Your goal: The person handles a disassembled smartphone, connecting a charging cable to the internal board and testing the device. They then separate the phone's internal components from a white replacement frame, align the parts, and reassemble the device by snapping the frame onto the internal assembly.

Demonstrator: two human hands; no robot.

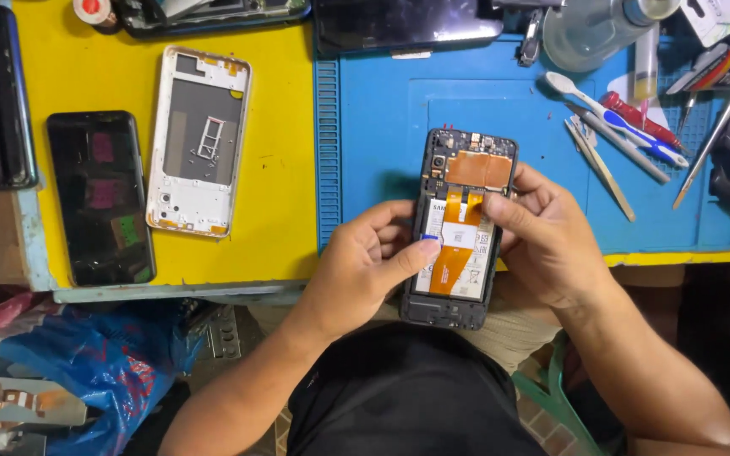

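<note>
I see an opened black smartphone with its back cover off (pixel 458 228), showing a white battery, orange flex ribbon and copper-coloured shield, held over the front edge of the blue rubber work mat (pixel 382 127). My left hand (pixel 356 266) is curled round its left side, thumb on the battery; my right hand (pixel 547 232) grips the right edge, thumb pressing the ribbon. The mat sits on a yellow tabletop (pixel 280 169), beside a white phone frame (pixel 198 139).

Matt blue rubbery mat (pixel 382 127), glossy glass-fronted black phone (pixel 99 198), matt white plastic frame (pixel 198 139), shiny orange ribbon cable (pixel 454 253)
</note>
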